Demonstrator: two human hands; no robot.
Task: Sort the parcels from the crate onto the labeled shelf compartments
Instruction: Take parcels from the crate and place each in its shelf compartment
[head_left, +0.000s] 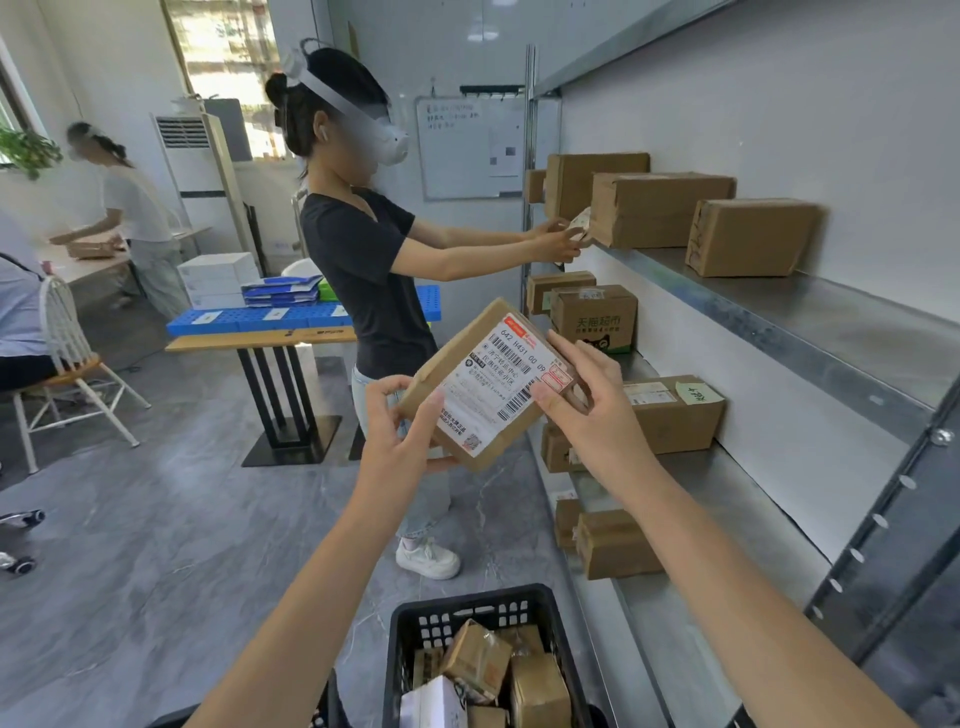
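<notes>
A grey marbled floor (156, 545) runs through a bright workroom, with a metal shelf (779, 312) rising along the wall to the right of the hands. Both arms reach forward at chest height. Between the hands sits a flat brown parcel (485, 382), tilted so its white shipping label with barcodes faces up toward the camera. The left hand (397, 436) is curled around the parcel's lower left corner, thumb on the top face and fingers wrapped underneath. The right hand (597, 400) clamps the right edge, thumb pressing on the label near its red-marked corner and fingers folded behind the box. Neither hand is loose; both grip the same parcel, which is held in the air, touching no shelf.

Directly below the hands, close to the body, stands a black plastic crate (467, 613) holding several more cardboard parcels heaped at angles. Beyond the right hand, shelved boxes (670, 410) rest on the middle level, one with a green handwritten tag, and more lie on the levels above and below. Ahead of the left hand, a second person (363, 270) in a dark shirt and headset reaches both arms to the upper shelf. Farther left, a counter (260, 340) carries blue trays.
</notes>
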